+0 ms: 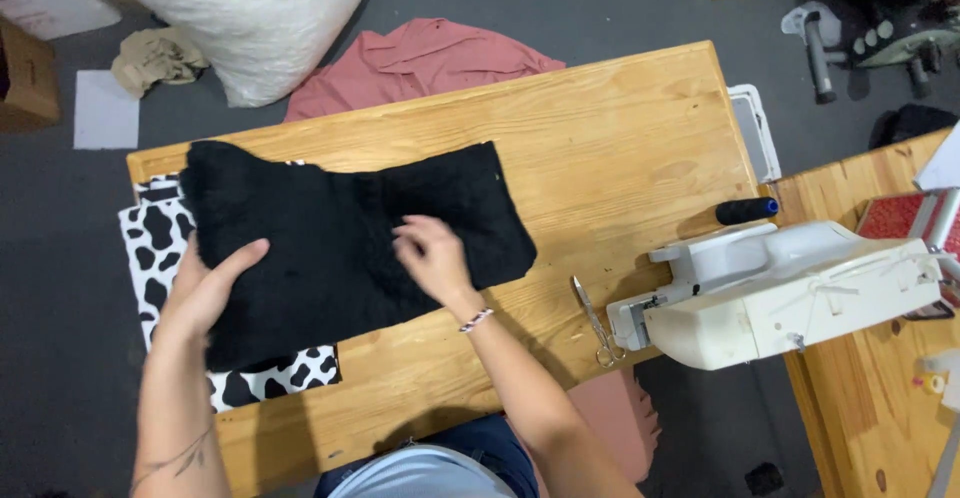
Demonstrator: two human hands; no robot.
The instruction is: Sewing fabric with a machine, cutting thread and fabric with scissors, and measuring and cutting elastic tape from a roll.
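A black fleecy fabric piece lies spread across the left half of a wooden table. Under it, at the left edge, a black-and-white cow-print fabric sticks out. My left hand grips the black fabric's left edge, thumb on top. My right hand rests flat on the middle of the black fabric, fingers spread, with a beaded bracelet on the wrist.
A white sewing machine stands at the table's right end, with a dark thread spool behind it and small scissors beside it. A pink cloth and a big white plastic sack lie on the floor beyond.
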